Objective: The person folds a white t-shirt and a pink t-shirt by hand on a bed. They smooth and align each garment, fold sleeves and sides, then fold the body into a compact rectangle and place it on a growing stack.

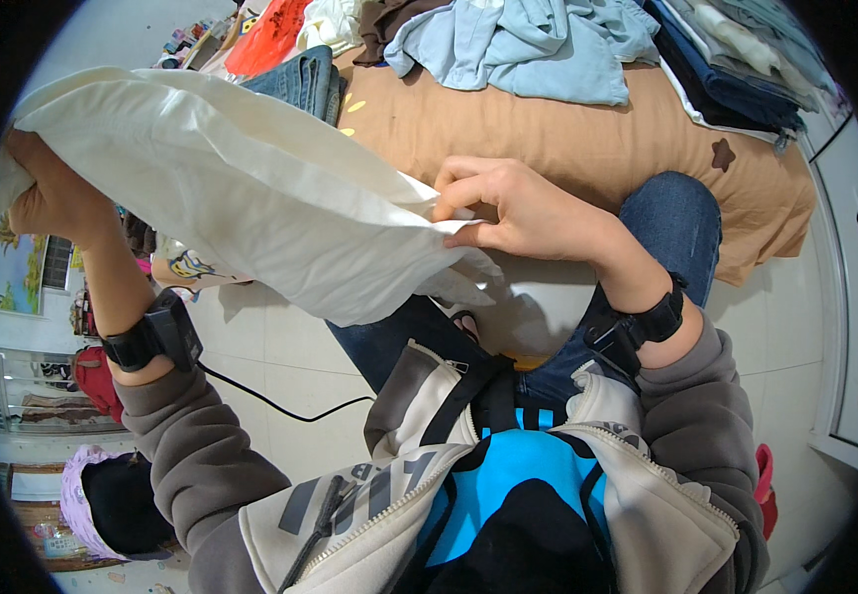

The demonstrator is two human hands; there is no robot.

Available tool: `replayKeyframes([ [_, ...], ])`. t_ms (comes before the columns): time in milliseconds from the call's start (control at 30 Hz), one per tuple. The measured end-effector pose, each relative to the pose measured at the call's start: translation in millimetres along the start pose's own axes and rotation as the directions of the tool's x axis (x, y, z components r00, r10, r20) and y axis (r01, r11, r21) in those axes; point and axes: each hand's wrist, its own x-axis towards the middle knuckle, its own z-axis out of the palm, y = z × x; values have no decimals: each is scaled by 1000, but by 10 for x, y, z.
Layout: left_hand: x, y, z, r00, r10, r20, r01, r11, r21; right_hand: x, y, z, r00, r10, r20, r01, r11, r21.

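A white cloth garment (206, 178) is stretched between my two hands, above my knees and the near edge of the bed. At the far left, my left hand (57, 189) grips one end, partly covered by the fabric. Near the centre, my right hand (521, 208) pinches the other end between thumb and fingers, where layered edges show. Beyond the cloth, folded blue jeans (299, 82) lie on the tan bedsheet (547, 134). A light blue garment (547, 52) lies loosely heaped behind my right hand.
A stack of folded clothes (741, 74) stands at the bed's right end. A red plastic bag (269, 37), a cream cloth (332, 22) and a brown cloth (395, 26) lie at the back. A black cable (288, 412) runs from my left wrist device (172, 330) towards my jacket.
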Motion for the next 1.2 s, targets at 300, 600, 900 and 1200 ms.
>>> replayKeyframes([
  [300, -41, 18, 11, 997, 70, 28, -69, 997, -36, 10, 123, 99, 997, -76, 17, 75, 994, 79],
  [600, -90, 17, -8, 999, 4, 42, -5, 1000, 10, -7, 217, 39, 999, 21, 33, -23, 998, 53],
  [900, -140, -16, -54, 984, -177, -11, 176, 967, 186, -139, 254, -465, 717, 216, -663, 7, 949, 316],
  [1200, -114, -261, -240, 752, -429, 501, 321, 901, 291, -431, 323, -777, 822, 289, -491, -50, 895, 444],
])
